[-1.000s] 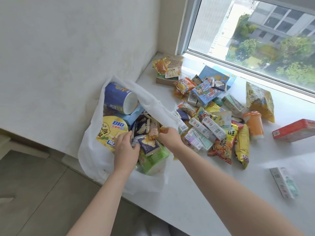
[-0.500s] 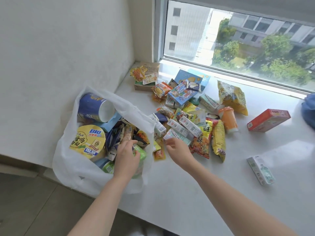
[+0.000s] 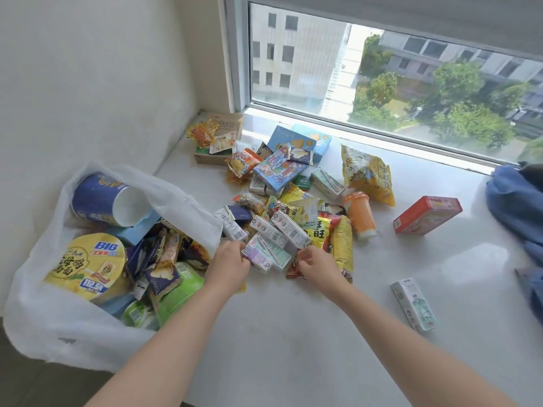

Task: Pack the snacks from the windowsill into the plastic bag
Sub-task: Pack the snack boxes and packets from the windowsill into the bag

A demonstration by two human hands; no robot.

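The snacks (image 3: 289, 201) are heaped on the windowsill (image 3: 293, 333), just beside the plastic bag (image 3: 58, 312), which is already partly filled. A small carton (image 3: 264, 254) at the near edge of the heap is touched by the left hand (image 3: 230, 264) with curled fingers. The right hand (image 3: 316, 265) is curled over a red wrapper (image 3: 293, 270); whether either hand really grips cannot be told
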